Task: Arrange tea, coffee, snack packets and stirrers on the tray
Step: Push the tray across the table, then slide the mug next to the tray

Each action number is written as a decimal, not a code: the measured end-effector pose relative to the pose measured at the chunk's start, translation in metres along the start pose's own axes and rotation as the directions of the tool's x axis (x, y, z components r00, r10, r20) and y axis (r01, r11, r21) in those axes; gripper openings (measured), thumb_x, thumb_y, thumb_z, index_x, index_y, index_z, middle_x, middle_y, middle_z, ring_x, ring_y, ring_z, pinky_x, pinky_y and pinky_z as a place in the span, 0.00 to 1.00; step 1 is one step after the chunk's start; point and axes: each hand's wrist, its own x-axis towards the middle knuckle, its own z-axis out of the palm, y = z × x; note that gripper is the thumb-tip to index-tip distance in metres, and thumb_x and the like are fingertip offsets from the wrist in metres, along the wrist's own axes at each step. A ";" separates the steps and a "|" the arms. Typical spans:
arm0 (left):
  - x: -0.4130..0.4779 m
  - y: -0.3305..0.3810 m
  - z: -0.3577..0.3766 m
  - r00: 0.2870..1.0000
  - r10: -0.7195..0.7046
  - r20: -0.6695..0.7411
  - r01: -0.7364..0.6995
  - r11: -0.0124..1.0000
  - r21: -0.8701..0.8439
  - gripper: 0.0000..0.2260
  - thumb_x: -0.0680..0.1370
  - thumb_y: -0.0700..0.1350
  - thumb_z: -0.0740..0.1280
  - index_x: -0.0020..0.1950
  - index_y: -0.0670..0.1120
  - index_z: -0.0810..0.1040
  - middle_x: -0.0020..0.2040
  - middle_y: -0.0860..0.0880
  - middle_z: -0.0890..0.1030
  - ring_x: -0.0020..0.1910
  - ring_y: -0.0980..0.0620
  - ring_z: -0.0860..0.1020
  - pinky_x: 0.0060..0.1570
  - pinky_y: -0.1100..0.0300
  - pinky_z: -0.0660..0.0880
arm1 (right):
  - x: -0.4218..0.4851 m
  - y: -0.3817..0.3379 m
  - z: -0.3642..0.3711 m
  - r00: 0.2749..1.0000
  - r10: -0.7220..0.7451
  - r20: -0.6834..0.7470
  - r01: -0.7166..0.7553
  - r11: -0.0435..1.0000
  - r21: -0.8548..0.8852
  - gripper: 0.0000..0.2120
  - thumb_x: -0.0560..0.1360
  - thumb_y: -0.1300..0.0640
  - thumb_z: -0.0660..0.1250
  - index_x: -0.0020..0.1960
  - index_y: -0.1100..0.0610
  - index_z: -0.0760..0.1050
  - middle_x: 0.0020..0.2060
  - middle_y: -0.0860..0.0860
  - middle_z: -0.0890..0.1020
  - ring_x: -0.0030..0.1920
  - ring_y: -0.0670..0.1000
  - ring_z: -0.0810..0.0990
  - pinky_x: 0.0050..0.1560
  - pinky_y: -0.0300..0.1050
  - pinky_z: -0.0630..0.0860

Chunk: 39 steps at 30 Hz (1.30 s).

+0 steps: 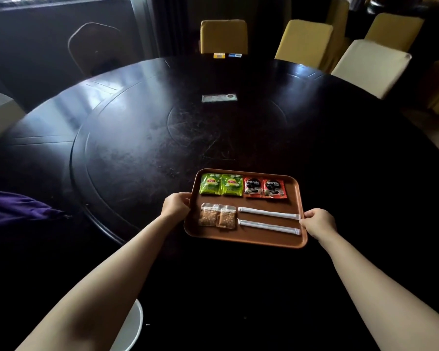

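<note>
A brown tray (246,239) lies on the dark round table. Along its far row sit two green tea packets (221,184) on the left and two red coffee packets (265,187) on the right. In the near row, two clear snack packets (218,216) lie at the left and two white wrapped stirrers (270,220) lie side by side at the right. My left hand (176,204) grips the tray's left edge. My right hand (318,222) grips its right edge.
The dark table (137,138) has a round inset turntable with a small flat silver object (219,98) near its centre. Yellow and cream covered chairs (303,43) stand along the far side. A purple cloth (15,207) lies at the left edge. Two small coloured boxes (227,55) sit at the far rim.
</note>
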 end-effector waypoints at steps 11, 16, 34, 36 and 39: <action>-0.029 -0.058 -0.060 0.998 0.056 0.018 -0.058 0.985 0.162 0.13 0.73 0.37 0.64 0.55 0.45 0.80 0.45 0.44 0.83 0.31 0.60 0.78 0.31 0.70 0.72 | -0.097 -0.049 0.031 0.847 -0.528 0.067 0.532 0.844 -0.063 0.11 0.73 0.63 0.63 0.55 0.62 0.75 0.55 0.60 0.78 0.55 0.59 0.76 0.54 0.49 0.73; -0.069 -0.124 -0.095 0.987 0.112 -0.115 -0.086 0.973 0.212 0.12 0.73 0.39 0.66 0.55 0.46 0.81 0.51 0.44 0.84 0.49 0.49 0.81 0.53 0.58 0.74 | -0.180 -0.055 0.079 0.522 -0.689 0.503 0.762 0.641 0.088 0.07 0.74 0.55 0.63 0.49 0.56 0.78 0.49 0.54 0.82 0.50 0.53 0.79 0.53 0.47 0.74; -0.144 -0.275 -0.086 0.983 -0.103 -0.151 0.167 0.838 0.520 0.28 0.77 0.59 0.54 0.75 0.53 0.49 0.77 0.50 0.44 0.75 0.51 0.40 0.71 0.45 0.37 | -0.254 -0.025 0.161 0.243 -0.507 0.827 0.767 0.622 0.156 0.10 0.74 0.48 0.64 0.34 0.44 0.69 0.32 0.44 0.75 0.35 0.47 0.75 0.44 0.46 0.75; -0.146 -0.276 -0.082 0.983 -0.093 -0.159 0.166 0.823 0.544 0.30 0.77 0.61 0.53 0.74 0.54 0.46 0.77 0.51 0.42 0.75 0.51 0.38 0.70 0.46 0.35 | -0.254 -0.023 0.161 0.266 -0.516 0.814 0.762 0.630 0.151 0.13 0.74 0.49 0.65 0.32 0.42 0.68 0.30 0.43 0.74 0.33 0.45 0.74 0.43 0.46 0.75; -0.147 -0.279 -0.080 0.983 -0.084 -0.166 0.164 0.811 0.561 0.30 0.77 0.61 0.51 0.74 0.54 0.45 0.77 0.51 0.41 0.74 0.52 0.37 0.70 0.46 0.34 | -0.256 -0.022 0.160 0.306 -0.558 0.771 0.763 0.628 0.152 0.03 0.74 0.50 0.65 0.43 0.47 0.76 0.37 0.49 0.80 0.39 0.50 0.78 0.47 0.47 0.75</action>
